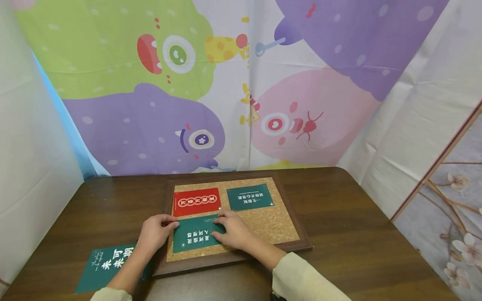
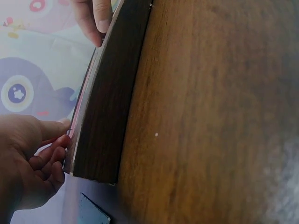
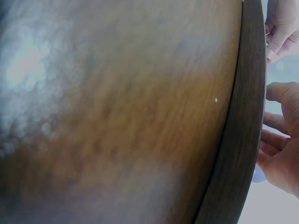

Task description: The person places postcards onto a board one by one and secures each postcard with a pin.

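A green card with white characters lies on the lower left of a framed cork board. With thumb and forefinger, my left hand pinches that card's left edge near its far corner. My right hand rests on its right side, fingers spread and tips touching the surface. Just beyond it is a red card with a small shiny pin at its near right corner. Another green card sits at the board's far right. In both wrist views the frame's side hides the cards' faces.
A further green card lies on the brown table left of the board, partly under my left forearm. The board's raised wooden frame surrounds the cork. A patterned cloth hangs behind the table's far edge.
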`<state>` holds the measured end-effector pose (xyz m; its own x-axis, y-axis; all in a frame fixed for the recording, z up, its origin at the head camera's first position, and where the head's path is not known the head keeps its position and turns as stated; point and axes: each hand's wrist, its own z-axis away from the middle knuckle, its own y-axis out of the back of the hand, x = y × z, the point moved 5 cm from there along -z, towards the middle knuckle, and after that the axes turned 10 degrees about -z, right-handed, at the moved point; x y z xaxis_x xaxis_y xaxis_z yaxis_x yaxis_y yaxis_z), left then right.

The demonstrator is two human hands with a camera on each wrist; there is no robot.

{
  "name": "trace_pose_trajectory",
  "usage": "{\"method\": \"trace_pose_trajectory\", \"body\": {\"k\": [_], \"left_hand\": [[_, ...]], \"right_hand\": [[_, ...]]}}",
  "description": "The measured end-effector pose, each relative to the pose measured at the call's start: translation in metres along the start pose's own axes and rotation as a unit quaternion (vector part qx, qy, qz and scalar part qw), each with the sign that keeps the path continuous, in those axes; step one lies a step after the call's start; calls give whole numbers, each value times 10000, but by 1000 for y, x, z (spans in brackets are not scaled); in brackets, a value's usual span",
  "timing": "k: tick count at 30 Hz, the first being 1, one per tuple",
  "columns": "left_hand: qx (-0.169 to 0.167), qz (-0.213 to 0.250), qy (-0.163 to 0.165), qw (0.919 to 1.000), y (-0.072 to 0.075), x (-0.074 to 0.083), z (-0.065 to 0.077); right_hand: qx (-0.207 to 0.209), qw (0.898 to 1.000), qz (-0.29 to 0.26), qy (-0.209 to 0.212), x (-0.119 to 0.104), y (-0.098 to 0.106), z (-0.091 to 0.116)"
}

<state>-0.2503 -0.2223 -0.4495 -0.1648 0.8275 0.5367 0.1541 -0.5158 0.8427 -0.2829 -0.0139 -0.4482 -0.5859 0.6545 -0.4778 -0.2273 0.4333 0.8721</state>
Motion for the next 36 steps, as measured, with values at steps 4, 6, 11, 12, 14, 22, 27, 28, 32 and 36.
{"method": "trace_pose_trajectory", "body": {"k": [4, 6, 11, 12, 14, 22, 27, 28, 32, 36], "left_hand": [[28, -104, -80, 9999, -1, 1, -2], [18, -158, -89, 9998, -2, 2, -3], [-25, -249, -66, 9997, -4, 3, -5], [-19, -265, -70, 9996, -4, 3, -5], [12, -288, -97, 9995, -5, 4, -5], [183, -402, -268, 9987, -4, 7, -4], [254, -498, -335, 9979, -3, 8, -3], [229, -509, -320, 9979, -3, 9, -3], [107, -614, -311, 9976, -2, 11, -6], [-7, -645, -335, 9974, -1, 12, -7]], "right_hand": [[-27, 10000, 4, -4, 0, 0, 0], [-36, 10000, 11, -19, 1, 0, -1], [-45, 10000, 35, -68, 2, 0, -1], [-47, 10000, 33, -75, 2, -1, -1], [-57, 9999, 21, -86, 3, -1, -1], [-91, 9999, -27, -83, 2, -2, -1], [-48, 10000, -41, 15, 1, -2, 0], [-44, 10000, -52, 13, 1, -1, 0], [-43, 10000, -28, 30, 0, -1, 0], [-46, 10000, 32, 77, 0, -1, 0]]}}
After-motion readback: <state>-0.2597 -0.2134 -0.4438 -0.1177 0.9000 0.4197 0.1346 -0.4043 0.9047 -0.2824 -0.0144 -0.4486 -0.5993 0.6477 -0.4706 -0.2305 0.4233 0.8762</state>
